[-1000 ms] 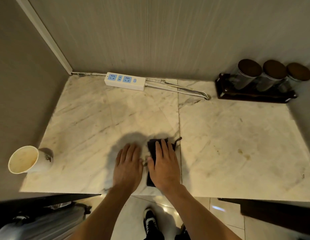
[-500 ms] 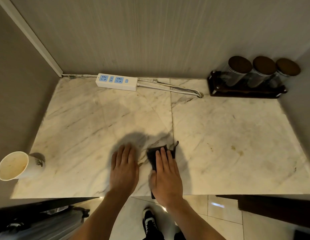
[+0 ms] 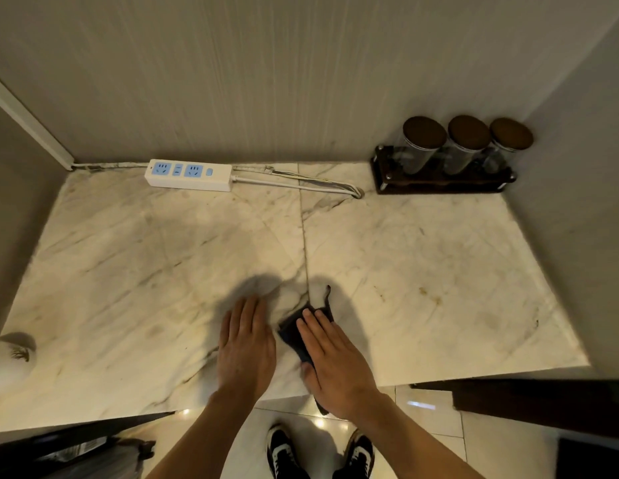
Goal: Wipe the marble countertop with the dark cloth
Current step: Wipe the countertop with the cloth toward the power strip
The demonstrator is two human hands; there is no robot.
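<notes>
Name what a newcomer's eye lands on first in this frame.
Two hands lie flat near the front edge of the marble countertop: the right hand presses on the dark cloth, the left hand rests on bare marble beside it. Against the back wall, a white power strip sits left of centre, and three lidded jars stand on a dark rack in the right corner.

No legible text anywhere.

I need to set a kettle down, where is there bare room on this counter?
Bare marble countertop runs from the jar rack forward to the front edge, and from the power strip down toward the paper cup. The front middle is crowded: left hand, right hand pressing the dark cloth.
</notes>
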